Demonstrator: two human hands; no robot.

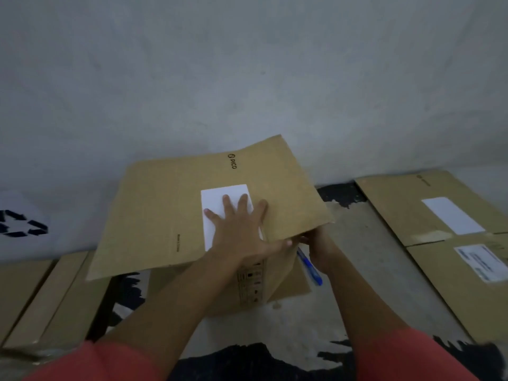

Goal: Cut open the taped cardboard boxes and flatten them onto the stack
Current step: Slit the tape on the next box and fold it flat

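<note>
I note the left hand (242, 229) lying flat, fingers (243, 204) spread, palm down on the brown corrugated cardboard box with a PICO mark (170, 215). The fingertips rest on the white rectangular label (220, 199) stuck to the upper panel. That panel tilts up toward the grey wall beyond the fingertips, while the body of the box stands on the floor beneath the palm.

The right hand (319, 251) sits just right of the left thumb, at the near right corner of the panel. Its fingers curl under the cardboard edge, and a blue pen-shaped cutter (309, 266) shows against the palm, pointing back toward the wrist. How firmly the fingers close on the cutter I cannot tell; they are partly hidden by the panel.

Judgement: the cutting of this box looks finished and the flattening step is in hand. The next move calls for steady downward pressure from the left palm while the right hand steers the corner, keeping the cutter tip clear of the left thumb.

Flattened brown cardboard sheets with white labels (453, 229) lie well to the right of the right hand, likely the stack. More brown cardboard boxes (41, 298) sit left of the left forearm.
</note>
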